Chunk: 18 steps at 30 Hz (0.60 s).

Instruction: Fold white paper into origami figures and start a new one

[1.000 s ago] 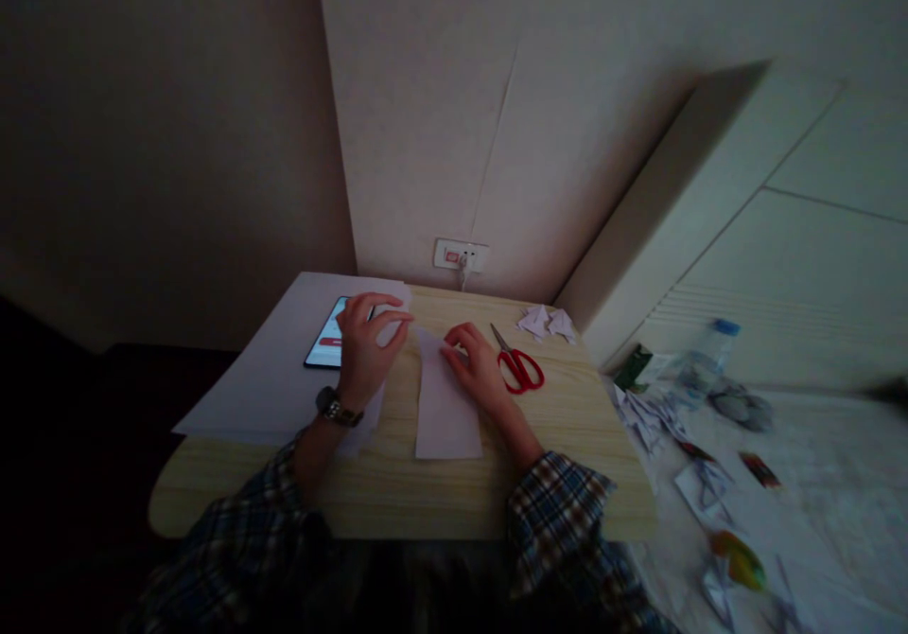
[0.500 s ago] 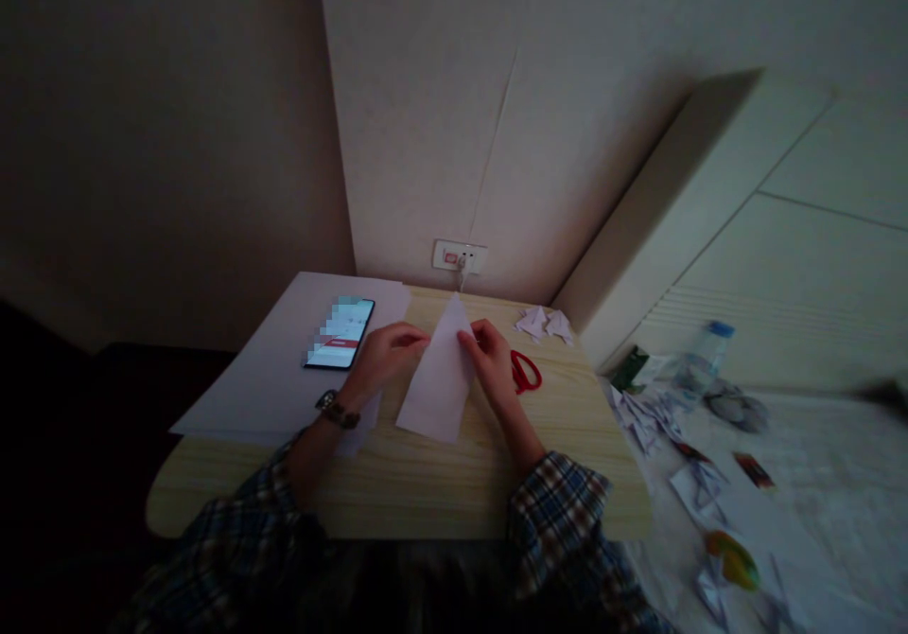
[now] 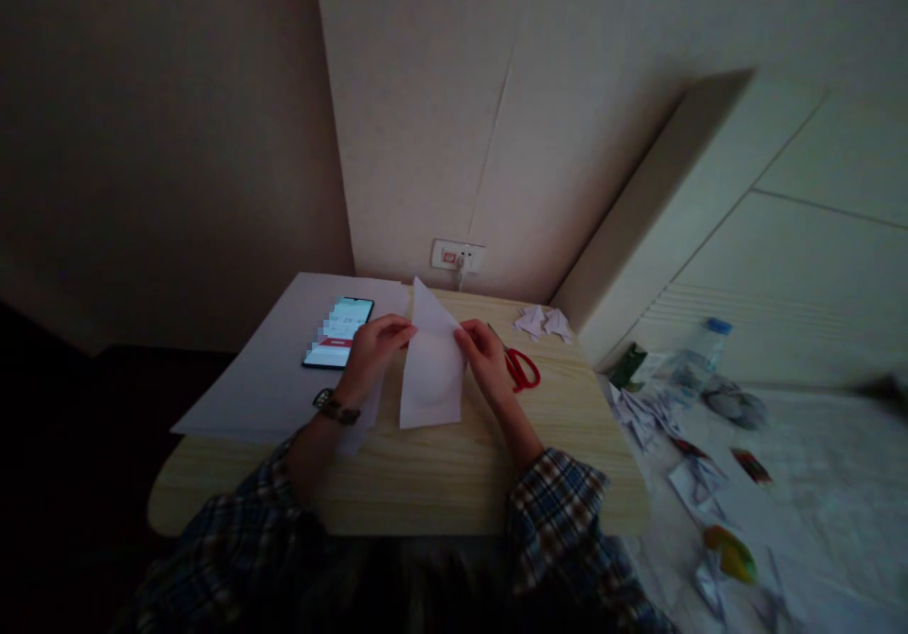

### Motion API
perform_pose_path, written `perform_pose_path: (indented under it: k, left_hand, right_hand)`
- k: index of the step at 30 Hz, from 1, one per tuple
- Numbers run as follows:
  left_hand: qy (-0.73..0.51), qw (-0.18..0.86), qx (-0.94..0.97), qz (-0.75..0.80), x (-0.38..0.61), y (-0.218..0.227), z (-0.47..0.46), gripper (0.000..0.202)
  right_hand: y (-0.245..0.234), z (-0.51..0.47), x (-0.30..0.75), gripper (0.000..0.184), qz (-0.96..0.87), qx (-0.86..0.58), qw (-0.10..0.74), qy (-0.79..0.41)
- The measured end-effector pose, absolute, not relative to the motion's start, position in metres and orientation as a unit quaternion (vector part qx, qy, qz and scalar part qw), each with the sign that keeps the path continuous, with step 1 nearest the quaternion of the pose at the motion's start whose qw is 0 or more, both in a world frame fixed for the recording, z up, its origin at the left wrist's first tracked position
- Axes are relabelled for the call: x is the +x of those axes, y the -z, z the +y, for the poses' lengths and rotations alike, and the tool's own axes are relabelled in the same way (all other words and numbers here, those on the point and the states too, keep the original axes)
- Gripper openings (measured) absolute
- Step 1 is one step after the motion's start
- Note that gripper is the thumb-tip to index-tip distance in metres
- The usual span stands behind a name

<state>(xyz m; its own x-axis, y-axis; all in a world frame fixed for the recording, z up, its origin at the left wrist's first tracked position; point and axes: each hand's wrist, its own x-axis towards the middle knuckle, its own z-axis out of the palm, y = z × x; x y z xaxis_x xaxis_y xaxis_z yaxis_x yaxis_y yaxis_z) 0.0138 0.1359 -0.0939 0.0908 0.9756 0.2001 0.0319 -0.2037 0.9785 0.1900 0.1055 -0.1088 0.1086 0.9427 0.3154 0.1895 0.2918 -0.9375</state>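
Note:
A white sheet of paper (image 3: 432,369), folded to a slanted point at its top left, is held up over the wooden table (image 3: 411,492). My left hand (image 3: 373,350) pinches its left edge between thumb and fingers. On the opposite edge, my right hand (image 3: 488,355) grips the paper with the thumb on the near side. Red-handled scissors (image 3: 523,370) lie just right of my right hand, their blades partly hidden behind it. A lit phone (image 3: 339,333) rests to the left of my left hand on a stack of white paper (image 3: 262,383).
Small folded paper pieces (image 3: 542,323) sit at the table's far right corner. A wall socket (image 3: 458,256) with a plug is behind the table. To the right, a bed surface (image 3: 837,483) holds a blue-capped bottle (image 3: 702,355), more folded papers (image 3: 642,416) and a yellow-green object (image 3: 730,555).
The paper's tip has swung from top centre to the left, and its lower edge now lies more level. My left hand has closed on the left edge; my right hand keeps its hold.

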Motion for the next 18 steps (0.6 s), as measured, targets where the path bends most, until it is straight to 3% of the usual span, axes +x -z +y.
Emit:
perform_pose_path:
  k: [18]
  left_hand:
    - [-0.593,0.404,0.509,0.475,0.0065,0.0992,0.1431,0.023]
  right_hand:
    - [0.1135,0.1067,0.1902,0.022,-0.562,-0.458,0.554,-0.409]
